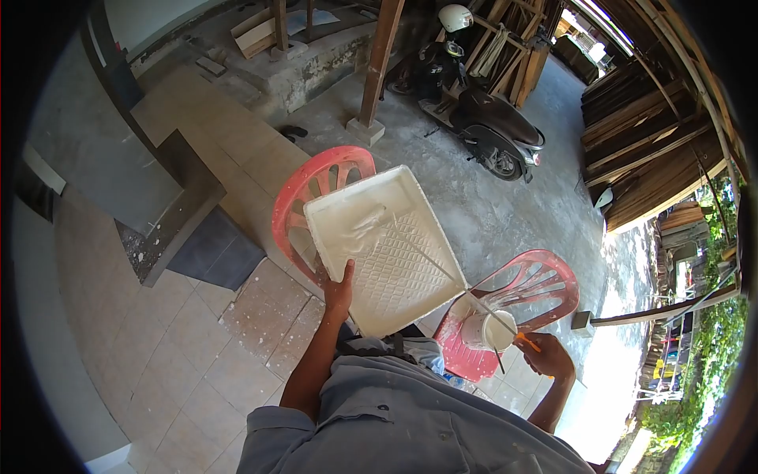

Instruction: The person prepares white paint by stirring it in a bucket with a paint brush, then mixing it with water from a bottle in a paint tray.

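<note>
A cream-coloured paint tray (403, 268) with a ridged grid floor is held tilted in front of my body. My left hand (339, 291) grips its lower left edge, thumb over the rim. The fingers of my right hand (550, 358) are closed round the orange handle (527, 342) of a tool with a long thin metal rod (430, 261), which reaches across the tray. A white bucket (487, 331) with a dark stick in it stands on a red plastic chair (537, 289), just left of my right hand.
Behind the tray is another red plastic chair (288, 193). A motorbike (489, 118) stands beyond, right of a wooden post (380, 63). A grey ledge (183, 197) is at the left, with paint-spattered tiles (264, 308) below. Stacked timber (655, 134) lies at the right.
</note>
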Demonstrator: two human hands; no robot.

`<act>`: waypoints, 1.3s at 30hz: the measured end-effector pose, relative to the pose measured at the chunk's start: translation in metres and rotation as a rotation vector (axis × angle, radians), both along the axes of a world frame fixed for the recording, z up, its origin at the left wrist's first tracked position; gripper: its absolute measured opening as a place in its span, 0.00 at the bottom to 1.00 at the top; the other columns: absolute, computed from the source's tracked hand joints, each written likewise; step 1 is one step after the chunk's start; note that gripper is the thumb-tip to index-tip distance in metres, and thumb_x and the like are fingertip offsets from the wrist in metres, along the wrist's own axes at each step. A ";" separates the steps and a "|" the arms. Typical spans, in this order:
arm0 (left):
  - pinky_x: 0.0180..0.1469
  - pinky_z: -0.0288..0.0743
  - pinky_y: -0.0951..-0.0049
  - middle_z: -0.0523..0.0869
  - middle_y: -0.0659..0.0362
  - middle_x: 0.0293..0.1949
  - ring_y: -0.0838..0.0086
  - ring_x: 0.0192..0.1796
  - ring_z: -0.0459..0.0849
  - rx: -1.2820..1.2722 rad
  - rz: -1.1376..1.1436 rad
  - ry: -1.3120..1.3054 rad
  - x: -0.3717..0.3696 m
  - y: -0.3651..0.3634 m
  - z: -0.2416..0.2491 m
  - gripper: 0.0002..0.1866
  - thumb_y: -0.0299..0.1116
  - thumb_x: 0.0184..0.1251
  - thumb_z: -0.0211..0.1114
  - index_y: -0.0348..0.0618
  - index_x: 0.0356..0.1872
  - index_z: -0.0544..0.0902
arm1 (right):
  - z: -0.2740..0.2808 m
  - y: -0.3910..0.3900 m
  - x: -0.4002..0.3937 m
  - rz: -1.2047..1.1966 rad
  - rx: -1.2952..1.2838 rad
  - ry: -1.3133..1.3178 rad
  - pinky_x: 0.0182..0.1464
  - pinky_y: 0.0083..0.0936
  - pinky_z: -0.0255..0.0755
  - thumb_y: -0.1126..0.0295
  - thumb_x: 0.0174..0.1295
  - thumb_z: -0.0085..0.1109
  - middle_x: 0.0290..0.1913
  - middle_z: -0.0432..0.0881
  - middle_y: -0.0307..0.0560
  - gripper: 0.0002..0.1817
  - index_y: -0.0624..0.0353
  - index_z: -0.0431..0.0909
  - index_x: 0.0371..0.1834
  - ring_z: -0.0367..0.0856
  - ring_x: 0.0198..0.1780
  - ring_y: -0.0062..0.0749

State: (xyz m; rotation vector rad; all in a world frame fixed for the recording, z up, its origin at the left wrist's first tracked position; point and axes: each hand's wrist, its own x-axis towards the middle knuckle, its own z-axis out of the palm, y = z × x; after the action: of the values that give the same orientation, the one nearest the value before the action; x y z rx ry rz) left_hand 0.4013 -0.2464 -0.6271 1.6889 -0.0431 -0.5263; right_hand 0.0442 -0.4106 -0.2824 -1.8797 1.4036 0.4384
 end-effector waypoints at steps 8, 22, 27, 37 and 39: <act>0.66 0.65 0.64 0.70 0.46 0.67 0.59 0.66 0.71 -0.017 -0.036 0.012 0.002 -0.001 0.013 0.46 0.57 0.64 0.67 0.31 0.71 0.60 | -0.003 0.008 0.024 -0.027 -0.001 -0.028 0.20 0.22 0.66 0.53 0.69 0.58 0.19 0.74 0.37 0.21 0.57 0.83 0.53 0.71 0.15 0.19; 0.71 0.58 0.64 0.64 0.45 0.71 0.58 0.71 0.65 -0.036 -0.071 0.159 0.008 0.003 0.021 0.48 0.49 0.67 0.68 0.32 0.75 0.50 | -0.012 -0.002 0.012 -0.009 0.029 -0.022 0.20 0.21 0.66 0.54 0.68 0.60 0.19 0.76 0.37 0.22 0.57 0.82 0.56 0.72 0.15 0.19; 0.64 0.68 0.65 0.73 0.47 0.66 0.60 0.64 0.74 -0.128 -0.091 0.216 0.003 0.000 0.060 0.43 0.53 0.66 0.67 0.30 0.71 0.62 | 0.001 -0.005 0.015 -0.020 -0.005 0.015 0.24 0.24 0.70 0.50 0.69 0.59 0.21 0.80 0.42 0.22 0.55 0.83 0.54 0.75 0.19 0.23; 0.61 0.73 0.62 0.74 0.49 0.65 0.61 0.61 0.77 -0.174 -0.097 0.323 -0.001 -0.005 0.055 0.39 0.53 0.69 0.65 0.31 0.69 0.65 | -0.010 -0.016 -0.004 0.035 -0.029 0.031 0.37 0.29 0.79 0.45 0.68 0.56 0.36 0.86 0.50 0.25 0.51 0.83 0.56 0.85 0.32 0.36; 0.62 0.73 0.62 0.73 0.49 0.66 0.61 0.62 0.77 -0.190 -0.099 0.317 0.000 -0.009 0.042 0.40 0.52 0.69 0.65 0.32 0.70 0.64 | -0.012 -0.014 0.000 0.047 -0.099 0.049 0.43 0.33 0.79 0.45 0.68 0.56 0.40 0.87 0.53 0.25 0.51 0.83 0.55 0.86 0.39 0.43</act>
State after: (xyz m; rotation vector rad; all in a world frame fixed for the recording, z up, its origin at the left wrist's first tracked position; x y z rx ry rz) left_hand 0.4014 -0.2554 -0.5853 1.4084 0.0524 -0.8336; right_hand 0.0438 -0.4243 -0.2944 -1.9970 1.4386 0.4481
